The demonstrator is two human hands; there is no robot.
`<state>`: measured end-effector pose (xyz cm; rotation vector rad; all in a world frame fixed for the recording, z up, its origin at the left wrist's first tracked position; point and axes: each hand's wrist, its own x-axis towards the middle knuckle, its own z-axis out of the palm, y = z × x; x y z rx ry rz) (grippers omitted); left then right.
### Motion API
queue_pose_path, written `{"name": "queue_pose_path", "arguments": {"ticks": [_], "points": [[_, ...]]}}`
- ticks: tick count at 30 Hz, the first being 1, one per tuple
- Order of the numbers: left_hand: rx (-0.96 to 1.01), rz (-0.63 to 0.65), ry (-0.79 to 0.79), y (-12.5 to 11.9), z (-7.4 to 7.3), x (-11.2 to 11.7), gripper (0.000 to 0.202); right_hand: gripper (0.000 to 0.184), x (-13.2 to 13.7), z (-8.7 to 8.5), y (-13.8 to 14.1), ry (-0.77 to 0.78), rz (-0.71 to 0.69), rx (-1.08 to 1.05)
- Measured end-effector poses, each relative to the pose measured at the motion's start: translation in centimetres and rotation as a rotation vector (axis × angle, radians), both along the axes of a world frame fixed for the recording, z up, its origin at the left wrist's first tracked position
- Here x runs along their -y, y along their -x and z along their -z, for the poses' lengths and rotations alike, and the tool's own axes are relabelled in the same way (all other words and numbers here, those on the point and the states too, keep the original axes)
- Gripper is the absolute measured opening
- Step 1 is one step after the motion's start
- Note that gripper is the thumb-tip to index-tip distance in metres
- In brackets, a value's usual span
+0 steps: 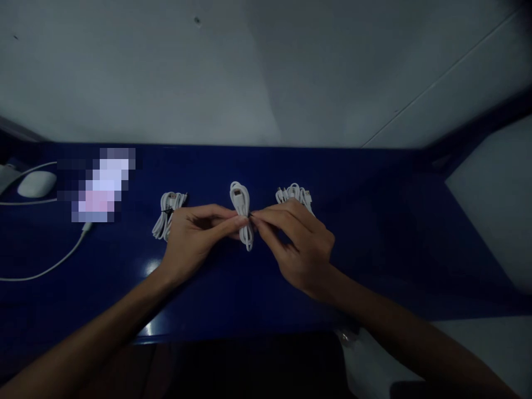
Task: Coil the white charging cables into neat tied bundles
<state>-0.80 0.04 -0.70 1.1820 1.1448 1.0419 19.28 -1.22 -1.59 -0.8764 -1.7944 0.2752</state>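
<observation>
A coiled white USB cable (pixel 240 199) stands roughly upright above the middle of the blue table, its plug showing near the top of the coil. My left hand (pixel 199 233) is closed on the coil's middle, thumb in front and fingers behind. Just to its right, my right hand (pixel 297 241) pinches the end of a thin dark tie (pixel 251 215) at the coil's waist. Another white cable bundle (pixel 168 210), bound with a black tie, lies beyond my left hand. Behind my right hand are more coiled white cables (pixel 294 193), partly hidden by it.
On the left lies a lit, blurred-out phone (pixel 103 185) with a white cord (pixel 66 257) plugged into its lower end. A rounded white case (pixel 37 184) sits beside it. A pale wall (pixel 174 83) rises behind the blue table (pixel 216 299).
</observation>
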Motion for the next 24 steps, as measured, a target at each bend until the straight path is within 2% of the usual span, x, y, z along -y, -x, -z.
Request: {"name": "queue_pose_path", "arguments": {"ticks": [5, 12, 18, 24], "points": [[-0.052, -0.043, -0.057, 0.3, 0.5, -0.1, 0.018, 0.015, 0.3, -0.8, 0.1, 0.145, 0.015, -0.074], [-0.049, -0.076, -0.113, 0.1, 0.3, -0.1, 0.014, 0.011, 0.7, -1.8, -0.1, 0.591, -0.079, -0.285], [-0.080, -0.075, -0.173, 0.0, 0.0, 0.1, 0.011, 0.021, 0.0, -1.9, -0.4, 0.953, -0.286, -0.489], [-0.087, -0.014, -0.272, -0.1, -0.4, 0.1, 0.016, 0.020, -0.5, -1.4, -0.7, 1.115, -0.396, -0.594]]}}
